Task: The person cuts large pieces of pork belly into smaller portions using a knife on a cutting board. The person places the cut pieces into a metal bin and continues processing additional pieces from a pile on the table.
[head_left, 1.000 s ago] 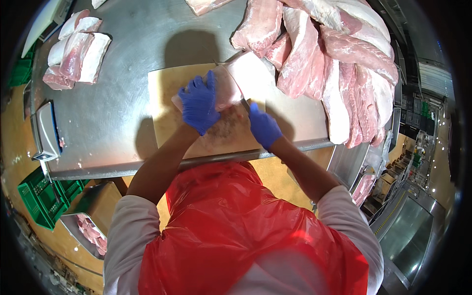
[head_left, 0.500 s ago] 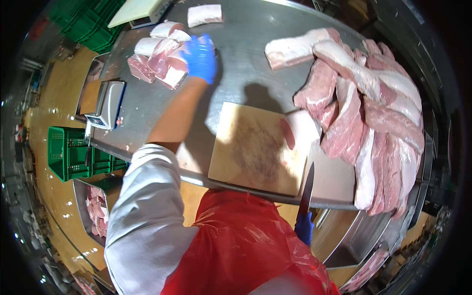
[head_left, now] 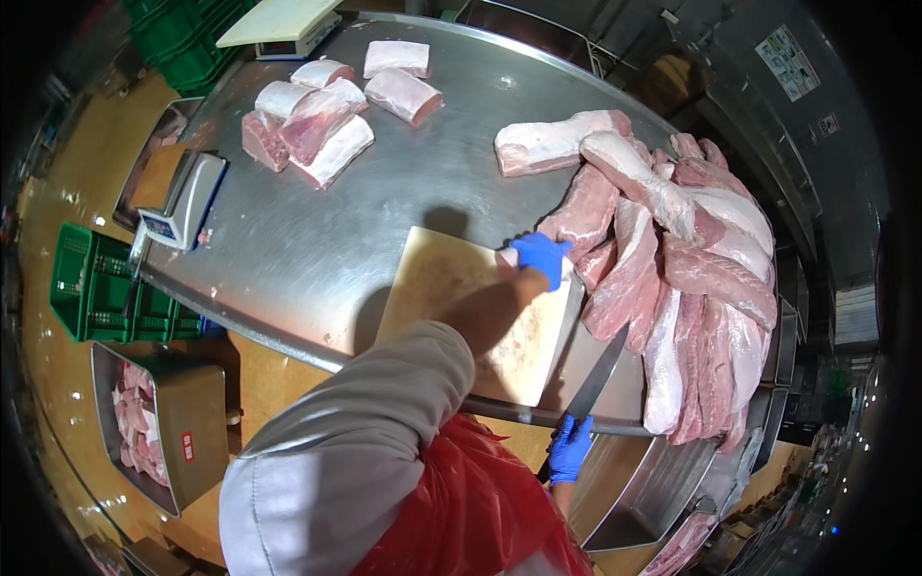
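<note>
My left hand (head_left: 541, 257), in a blue glove, reaches across the wooden cutting board (head_left: 451, 288) and grips the end of a long raw pork loin (head_left: 582, 213) at the board's far right corner. My right hand (head_left: 570, 447), also blue-gloved, is low at the table's near edge and holds a long knife (head_left: 597, 371) with its blade pointing up and away over the steel. The board's top is bare. A big heap of pork loins (head_left: 693, 288) lies to the right of the board.
Several cut pork pieces (head_left: 307, 125) lie at the far left of the steel table (head_left: 288, 250). A small scale (head_left: 184, 200) sits on the left edge, a green crate (head_left: 101, 288) and a bin of meat (head_left: 144, 432) below it. A steel tub (head_left: 643, 490) stands lower right.
My left hand left the cut pieces at the far left and swung right to the loin heap. The right hand still holds the knife low by the table edge.
</note>
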Tool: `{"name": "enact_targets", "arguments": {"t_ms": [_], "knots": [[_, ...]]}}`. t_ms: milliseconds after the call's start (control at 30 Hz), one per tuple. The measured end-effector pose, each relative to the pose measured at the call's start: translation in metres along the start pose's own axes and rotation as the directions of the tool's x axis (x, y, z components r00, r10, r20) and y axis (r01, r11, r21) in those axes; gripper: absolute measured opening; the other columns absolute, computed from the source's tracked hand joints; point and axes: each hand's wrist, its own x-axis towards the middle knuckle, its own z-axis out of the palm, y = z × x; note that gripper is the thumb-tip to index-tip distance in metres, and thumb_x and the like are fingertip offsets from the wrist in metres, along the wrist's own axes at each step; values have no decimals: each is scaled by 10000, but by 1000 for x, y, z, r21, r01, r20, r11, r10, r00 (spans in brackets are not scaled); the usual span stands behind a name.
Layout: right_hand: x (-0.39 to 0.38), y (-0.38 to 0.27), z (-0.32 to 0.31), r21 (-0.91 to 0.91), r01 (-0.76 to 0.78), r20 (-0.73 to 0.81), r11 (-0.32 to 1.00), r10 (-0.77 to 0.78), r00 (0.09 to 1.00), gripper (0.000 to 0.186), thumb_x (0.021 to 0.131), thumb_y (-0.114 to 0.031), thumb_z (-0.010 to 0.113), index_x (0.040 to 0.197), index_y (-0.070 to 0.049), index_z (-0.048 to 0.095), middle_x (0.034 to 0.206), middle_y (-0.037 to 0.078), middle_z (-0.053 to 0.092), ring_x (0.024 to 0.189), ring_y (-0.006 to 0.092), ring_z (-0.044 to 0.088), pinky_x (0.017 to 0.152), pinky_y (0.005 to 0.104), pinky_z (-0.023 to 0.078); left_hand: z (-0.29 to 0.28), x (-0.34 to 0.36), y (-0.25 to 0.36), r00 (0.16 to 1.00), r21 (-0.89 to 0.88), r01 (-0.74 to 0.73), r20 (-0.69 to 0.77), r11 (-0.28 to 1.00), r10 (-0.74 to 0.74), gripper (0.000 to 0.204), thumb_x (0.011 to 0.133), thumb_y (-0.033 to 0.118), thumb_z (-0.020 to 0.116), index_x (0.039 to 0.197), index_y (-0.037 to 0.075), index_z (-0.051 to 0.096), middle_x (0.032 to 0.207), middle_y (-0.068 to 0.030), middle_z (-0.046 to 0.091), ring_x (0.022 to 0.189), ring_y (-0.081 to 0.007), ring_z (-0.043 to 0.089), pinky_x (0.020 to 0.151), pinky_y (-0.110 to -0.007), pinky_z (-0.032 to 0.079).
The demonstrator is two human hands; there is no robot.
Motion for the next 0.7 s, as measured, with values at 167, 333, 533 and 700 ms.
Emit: {"name": "enact_targets", "arguments": {"t_ms": [167,333,533,700], "knots": [[-11,-10,21,104,11,84,994,-20,996,175,1055,-210,541,1014,-51,481,636,47,550,455,103,494,392,285,421,6,7,-181,968,-922,-195,-127,335,215,563,839,400,744,1278,87,582,1201,-161,673,1085,-255,673,897,-441,561],[-18,-39,58,-12,93,183,996,-89,979,168,1009,-202,544,956,-48,506,638,79,551,482,151,520,433,349,440,46,-160,-330,990,-726,-120,-137,-678,-29,397,999,404,564,1220,76,606,1171,-97,672,1060,-232,645,942,-391,525],[35,-46,107,-281,693,408,664,-571,713,152,992,-179,547,964,-33,515,719,93,553,534,181,519,461,372,449,99,-442,-513,73,-635,-621,-630,460,-773,188,1021,274,477,999,128,593,998,-60,633,1001,-234,601,922,-401,510],[54,-113,117,-29,297,533,954,-237,812,382,1049,-323,541,1229,4,462,800,69,563,578,131,513,419,281,437,98,-632,-618,-73,58,-995,205,86,-976,687,886,622,584,1373,146,495,1379,-147,519,1222,-391,524,955,-570,491]]}}
